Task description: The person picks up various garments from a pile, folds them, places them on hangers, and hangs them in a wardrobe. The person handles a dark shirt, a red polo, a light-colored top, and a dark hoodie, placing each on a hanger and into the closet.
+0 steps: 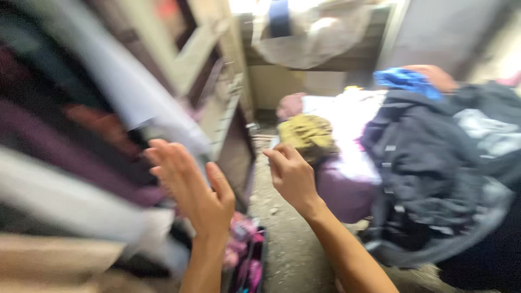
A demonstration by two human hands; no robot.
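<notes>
The whole view is blurred by motion, so fine details are not clear.

The left hand (pixel 190 187) is raised with its fingers spread and straight, the palm turned toward the stack of folded clothes (pixel 70 163) just to its left. The fingertips are at the edge of this stack, near a dark purple layer and a white layer; I cannot tell if they touch the cloth or stay just in front of it. The hand holds nothing. Below the wrist of this hand lies a pink bag (pixel 247 255) on the floor (pixel 287 244).

The right hand (pixel 293 176) is loosely curled, the fingers bent inward and close together. It seems to hold nothing, but the blur does not allow to be sure. Just above and beyond its fingers lies a yellow-green cloth (pixel 310 135), resting on a white and purple bundle (pixel 347 163). I cannot tell if the fingers touch the yellow-green cloth. To the right of this hand is a big heap of dark grey clothes (pixel 434 173), and on top of the heap, further away, there is a blue cloth (pixel 407 81).

Between the two hands, further back, stands a wooden frame (pixel 217 70), and above the right hand hangs a pale garment (pixel 309 32).
</notes>
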